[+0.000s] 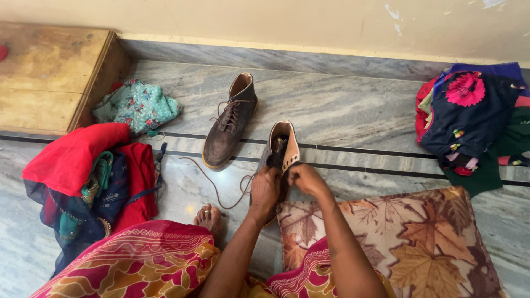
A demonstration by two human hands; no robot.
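Your left hand (265, 189) and right hand (305, 179) both pinch shut on the brown leather boot (280, 154) at centre, beside the leaf-print cushion (430, 237). Its thin lace (212, 182) trails to nine o'clock over veined marble floor (342, 110). The laced second boot (229, 124) lies at eleven o'clock.

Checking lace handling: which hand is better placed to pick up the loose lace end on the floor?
Probably left. The left hand grips the boot on the side where the loose lace trails left; the right hand sits on the boot's far side.
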